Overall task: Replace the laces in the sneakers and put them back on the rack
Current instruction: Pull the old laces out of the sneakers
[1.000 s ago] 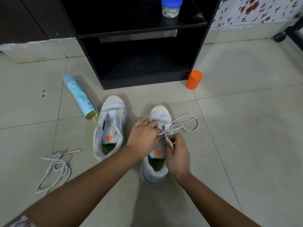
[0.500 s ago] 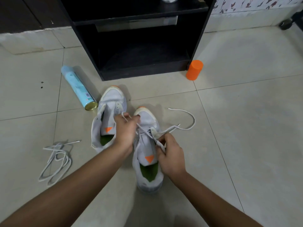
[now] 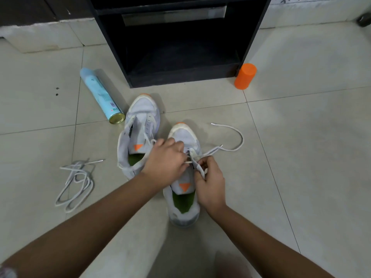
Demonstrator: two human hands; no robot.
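Two white sneakers with orange toes and green insoles stand on the tiled floor. The right sneaker [image 3: 183, 197] lies under both my hands. My left hand [image 3: 166, 159] covers its eyelets and pinches the white lace [image 3: 236, 135], whose free end curls off to the right. My right hand [image 3: 210, 183] pinches the same lace beside the tongue. The left sneaker [image 3: 138, 127] stands beside it with no lace in its eyelets. A second loose lace [image 3: 78, 183] lies in a tangle on the floor at the left. The black rack [image 3: 180, 75] stands behind the sneakers.
A light blue spray can [image 3: 100, 95] lies on its side left of the rack. An orange cylinder [image 3: 245, 76] stands at the rack's right front corner. Pale floor tiles [image 3: 301, 157] stretch to the right. A dark wheel [image 3: 364, 20] shows at the far right edge.
My left hand has moved right from the gap between the sneakers onto the right sneaker's eyelets. The view has tipped down, so the rack's upper shelf is out of sight.
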